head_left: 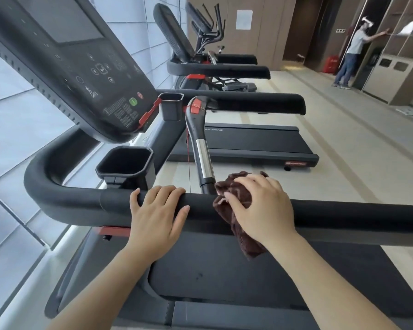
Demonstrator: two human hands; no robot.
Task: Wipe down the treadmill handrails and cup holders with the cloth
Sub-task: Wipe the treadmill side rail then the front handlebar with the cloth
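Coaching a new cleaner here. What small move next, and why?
Probably slide the right hand and brown cloth rightward along the padded handrail: the cloth sits bunched near the left hand resting on it, and a long bare stretch lies to the right.

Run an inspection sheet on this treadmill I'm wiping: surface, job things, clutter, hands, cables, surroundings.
Surface: black padded handrail runs across the front; the treadmill belt below it shows small dark marks.
Job's things: the brown cloth is bunched on the handrail with its tail hanging over the near side; the near cup holder looks empty, and the far cup holder cannot be seen into.
Clutter: nothing seen.
Hands: the left hand rests on the handrail; the right hand holds the cloth against it.
Cables: a thin red cord hangs beside the chrome grip bar.
Surroundings: neighbouring treadmill alongside; a person stands at shelving in the far right.
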